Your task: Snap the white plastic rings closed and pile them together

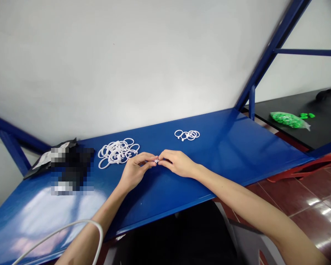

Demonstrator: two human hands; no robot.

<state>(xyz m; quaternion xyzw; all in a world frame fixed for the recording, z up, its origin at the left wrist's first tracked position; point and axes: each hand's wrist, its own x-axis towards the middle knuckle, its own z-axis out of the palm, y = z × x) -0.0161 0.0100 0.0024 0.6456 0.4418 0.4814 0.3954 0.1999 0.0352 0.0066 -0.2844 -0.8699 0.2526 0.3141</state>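
My left hand (135, 169) and my right hand (178, 162) meet over the middle of the blue table (165, 191). Between their fingertips they pinch a small white piece (156, 161). Most of it is hidden by the fingers, so its full shape cannot be made out. Just beyond my left hand lies a tangled heap of white plastic rings (117, 151) with small knobs. A smaller group of the same white rings (191, 135) lies farther back, beyond my right hand.
Black packages (71, 162), partly blurred out, lie at the table's left. A white cable (85, 221) loops in front of my left forearm. A pale wall (143, 66) rises behind the table. On a black table (320, 121) at right rests a bag of green pieces (288, 119).
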